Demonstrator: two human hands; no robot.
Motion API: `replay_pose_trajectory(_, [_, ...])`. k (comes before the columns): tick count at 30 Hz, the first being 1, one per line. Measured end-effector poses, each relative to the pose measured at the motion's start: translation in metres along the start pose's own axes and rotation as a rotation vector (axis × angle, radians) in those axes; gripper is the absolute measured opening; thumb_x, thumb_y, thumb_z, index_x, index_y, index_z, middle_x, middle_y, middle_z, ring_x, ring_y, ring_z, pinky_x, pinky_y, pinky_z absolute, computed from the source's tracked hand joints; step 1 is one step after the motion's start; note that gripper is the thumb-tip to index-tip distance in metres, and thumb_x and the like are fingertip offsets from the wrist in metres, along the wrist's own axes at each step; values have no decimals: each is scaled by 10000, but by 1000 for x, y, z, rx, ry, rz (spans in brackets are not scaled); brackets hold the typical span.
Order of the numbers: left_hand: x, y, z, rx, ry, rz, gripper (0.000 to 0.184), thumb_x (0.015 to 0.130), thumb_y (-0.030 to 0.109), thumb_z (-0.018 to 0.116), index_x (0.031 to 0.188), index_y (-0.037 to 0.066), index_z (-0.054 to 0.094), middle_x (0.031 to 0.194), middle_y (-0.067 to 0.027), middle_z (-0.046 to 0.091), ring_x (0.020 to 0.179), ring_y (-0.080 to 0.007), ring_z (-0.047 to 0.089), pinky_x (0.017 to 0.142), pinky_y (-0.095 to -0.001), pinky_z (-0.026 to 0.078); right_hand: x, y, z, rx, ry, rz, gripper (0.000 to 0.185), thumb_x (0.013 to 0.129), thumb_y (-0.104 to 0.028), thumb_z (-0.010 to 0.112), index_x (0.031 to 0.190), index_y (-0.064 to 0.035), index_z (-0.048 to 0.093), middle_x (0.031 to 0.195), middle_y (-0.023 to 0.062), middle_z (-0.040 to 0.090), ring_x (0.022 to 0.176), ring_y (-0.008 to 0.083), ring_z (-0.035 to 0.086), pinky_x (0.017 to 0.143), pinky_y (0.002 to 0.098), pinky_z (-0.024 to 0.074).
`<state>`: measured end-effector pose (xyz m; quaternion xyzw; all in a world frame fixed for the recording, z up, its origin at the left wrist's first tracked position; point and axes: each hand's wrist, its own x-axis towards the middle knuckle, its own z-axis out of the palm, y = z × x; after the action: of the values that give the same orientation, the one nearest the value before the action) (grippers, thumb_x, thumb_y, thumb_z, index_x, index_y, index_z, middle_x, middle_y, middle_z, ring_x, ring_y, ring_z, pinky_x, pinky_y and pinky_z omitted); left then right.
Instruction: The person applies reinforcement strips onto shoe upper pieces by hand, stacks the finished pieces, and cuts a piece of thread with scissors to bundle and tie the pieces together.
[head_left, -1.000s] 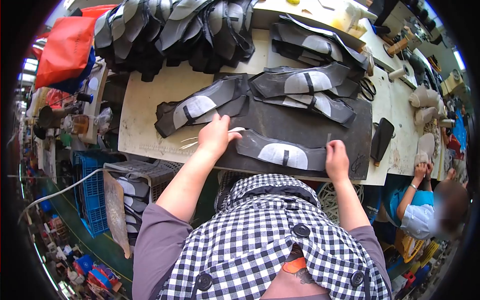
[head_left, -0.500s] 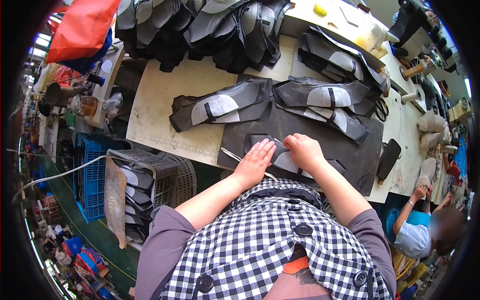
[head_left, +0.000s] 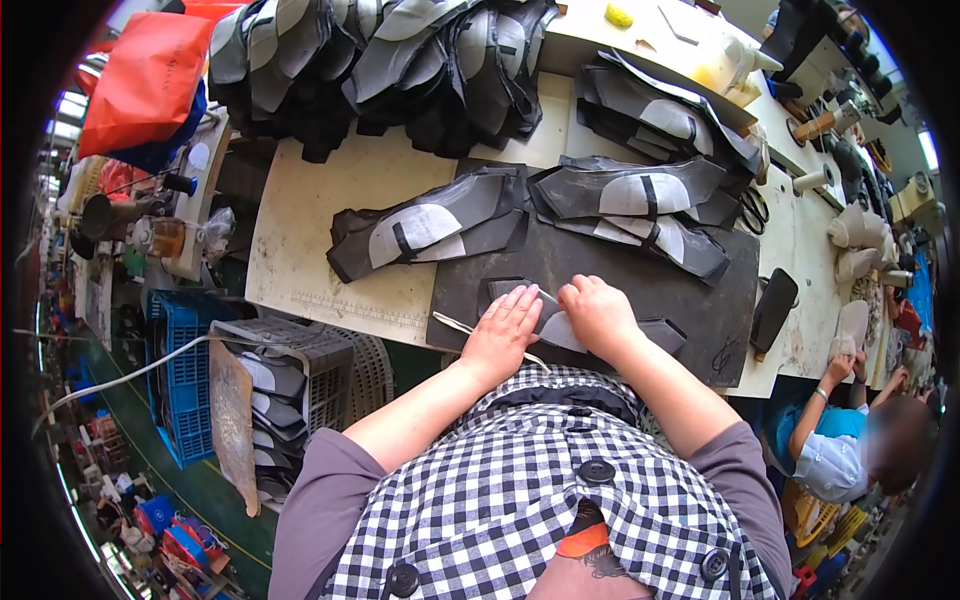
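A dark shaped piece with a light patch (head_left: 660,336) lies at the front edge of the dark mat (head_left: 590,262). My left hand (head_left: 503,335) rests flat on its left part, fingers together and stretched out, with thin white strips (head_left: 452,322) coming out beneath it. Just to the right, my right hand (head_left: 600,318) has its fingers pinched at the piece's upper edge; what they grip is too small to make out. Behind them lie a left stack of similar pieces (head_left: 430,228) and a right stack (head_left: 645,205).
A large heap of pieces (head_left: 400,60) covers the back left. Scissors (head_left: 753,211) and a black flat object (head_left: 773,312) lie at the right. A crate of pieces (head_left: 330,375) stands below left. A co-worker (head_left: 835,435) sits at the far right.
Since a second ago, my left hand has moved right and flattened onto the piece, and my right hand has come left from its right end. The view has also shifted.
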<state>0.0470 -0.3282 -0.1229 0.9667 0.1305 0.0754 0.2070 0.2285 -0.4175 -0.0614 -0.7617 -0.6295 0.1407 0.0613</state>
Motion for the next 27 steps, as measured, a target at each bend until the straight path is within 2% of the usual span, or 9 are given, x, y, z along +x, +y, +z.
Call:
replay_pose_trajectory(6, [5,6,-1,103,-17,-32,679,870,317,620,1464,115,358,1467,-94,389,1365,-247,356,1129,-408,275,-67,18,-36,332,144,314,70,838,-154,654,842,-84,649,850,96,631,851,297,634,743,391,521])
replay_pose_trajectory(9, [4,10,-1,153,-32,-22,659,875,365,605,1468,184,379,1449,-96,397,1353,-257,351,1114,-413,265,-89,43,-28,316,240,416,83,841,-136,655,858,-55,643,873,127,643,842,330,635,745,416,514])
replay_pose_trajectory(10, [7,9,-3,166,-37,-9,648,877,370,602,1464,197,389,1447,-100,398,1351,-263,351,1110,-417,267,-94,49,-24,360,248,450,100,847,-105,668,886,-19,635,873,151,643,808,318,630,726,382,507])
replay_pose_trajectory(15, [17,13,-19,206,-149,-11,558,914,383,563,1441,255,434,1424,-143,437,1330,-288,374,1074,-435,307,-103,63,-19,573,192,656,174,845,-162,695,890,0,651,839,128,661,744,241,635,700,347,509])
replay_pose_trajectory(16, [19,13,-18,215,-158,-10,551,916,381,561,1438,257,439,1417,-147,446,1325,-292,380,1070,-435,312,-103,68,-14,566,180,669,180,842,-183,693,888,-13,658,860,131,665,768,256,641,714,357,513])
replay_pose_trajectory(19, [19,14,-20,245,-142,10,544,903,344,582,1424,250,459,1401,-143,455,1309,-289,394,1065,-435,317,-105,81,11,548,174,710,199,833,-248,686,871,-52,681,894,131,674,814,281,654,744,379,520])
replay_pose_trajectory(22, [22,19,-26,245,-136,-22,522,883,318,605,1389,248,499,1352,-109,451,1262,-274,408,1032,-442,311,-104,86,16,565,181,695,192,826,-243,687,862,-55,686,895,124,677,813,275,657,742,374,521])
replay_pose_trajectory(24, [34,27,-33,253,-160,-12,487,892,305,601,1362,207,520,1329,-112,463,1239,-290,425,1001,-442,328,-104,87,18,572,183,694,189,812,-250,692,850,-64,692,897,114,680,814,267,660,739,372,524])
replay_pose_trajectory(27, [67,58,-27,20,-176,106,488,917,305,577,1326,46,511,1296,-119,488,1225,-292,452,997,-433,339,-104,84,18,548,207,690,190,804,-262,694,820,-73,687,868,101,677,788,267,661,727,369,525])
